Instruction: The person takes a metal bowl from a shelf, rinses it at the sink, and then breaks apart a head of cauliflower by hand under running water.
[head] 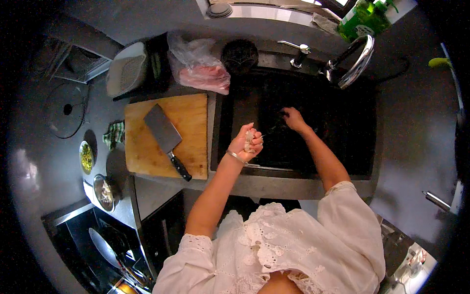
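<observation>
My left hand (245, 139) is turned palm up over the left front part of a black sink (219, 147). Its fingers curl around a small pale, soft-looking piece of food or scraps (249, 142); its exact kind is unclear. My right hand (294, 119) reaches down into the sink, farther back, with the fingers bent. Something dark is by its fingertips, but shadow hides whether they hold it. Left of the sink a cleaver (163, 128) with a black handle lies on a wooden cutting board (194, 121).
Behind the sink stand a chrome faucet (358, 62) and green soap bottles (363, 24). Raw meat in a plastic bag (202, 75) lies behind the board. At left are a bowl of chopped greens (86, 157), a metal bowl (104, 193), a checked cloth (114, 135) and a pan (102, 246).
</observation>
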Demonstrator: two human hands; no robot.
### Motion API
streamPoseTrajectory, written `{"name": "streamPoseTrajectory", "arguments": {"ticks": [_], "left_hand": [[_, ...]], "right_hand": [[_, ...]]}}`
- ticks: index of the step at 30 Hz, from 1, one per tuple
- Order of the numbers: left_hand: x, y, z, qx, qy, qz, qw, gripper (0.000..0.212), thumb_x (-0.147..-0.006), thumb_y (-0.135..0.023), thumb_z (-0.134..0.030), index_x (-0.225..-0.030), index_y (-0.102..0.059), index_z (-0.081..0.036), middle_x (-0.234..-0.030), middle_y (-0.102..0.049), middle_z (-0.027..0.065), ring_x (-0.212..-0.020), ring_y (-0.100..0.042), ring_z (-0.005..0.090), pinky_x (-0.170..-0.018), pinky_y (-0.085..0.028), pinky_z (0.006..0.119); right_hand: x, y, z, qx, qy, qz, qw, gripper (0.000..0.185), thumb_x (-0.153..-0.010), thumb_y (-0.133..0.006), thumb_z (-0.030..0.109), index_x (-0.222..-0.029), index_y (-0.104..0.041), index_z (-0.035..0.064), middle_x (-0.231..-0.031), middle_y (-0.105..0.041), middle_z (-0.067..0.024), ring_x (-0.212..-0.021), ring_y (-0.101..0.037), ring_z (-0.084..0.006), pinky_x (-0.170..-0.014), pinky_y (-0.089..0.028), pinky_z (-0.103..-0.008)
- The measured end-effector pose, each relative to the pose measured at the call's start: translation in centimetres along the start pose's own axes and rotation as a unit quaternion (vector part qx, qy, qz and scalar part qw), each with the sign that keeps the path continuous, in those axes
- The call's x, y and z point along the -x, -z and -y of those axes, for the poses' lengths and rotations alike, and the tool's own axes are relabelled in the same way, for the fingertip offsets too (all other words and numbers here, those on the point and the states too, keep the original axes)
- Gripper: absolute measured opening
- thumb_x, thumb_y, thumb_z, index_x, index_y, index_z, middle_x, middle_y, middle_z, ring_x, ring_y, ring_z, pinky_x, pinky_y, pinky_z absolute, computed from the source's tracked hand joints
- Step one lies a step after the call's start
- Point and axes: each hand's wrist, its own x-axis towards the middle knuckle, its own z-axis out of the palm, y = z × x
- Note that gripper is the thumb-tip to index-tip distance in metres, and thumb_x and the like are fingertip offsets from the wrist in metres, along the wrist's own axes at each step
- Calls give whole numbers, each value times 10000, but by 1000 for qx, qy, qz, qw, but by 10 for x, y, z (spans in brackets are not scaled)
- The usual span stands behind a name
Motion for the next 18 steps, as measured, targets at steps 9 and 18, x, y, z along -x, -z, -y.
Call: {"name": "streamPoseTrajectory", "arguments": {"ticks": [9, 18], "left_hand": [[7, 4, -4, -1, -23, -20, 1000, 291, -804, -514, -258, -568, -473, -91, -581, -475, 51, -441, -385, 123, -340, -295, 204], [2, 10, -6, 1, -13, 4, 1000, 291, -803, -516, -261, -567, -485, -93, -592, -477, 49, -468, -406, 126, -343, -300, 204]], "right_hand": [[19, -21, 6, 223, 63, 118, 966, 317, -707, -522, 40, -1022, -507, 11, -1177, -363, -224, -1041, -400, -358, -840, -388, -390], [40, -32, 3, 86, -33, -8, 996, 266, -750, -448, 40, -1004, -524, 21, -1131, -409, -205, -960, -458, -365, -808, -410, -386]]}}
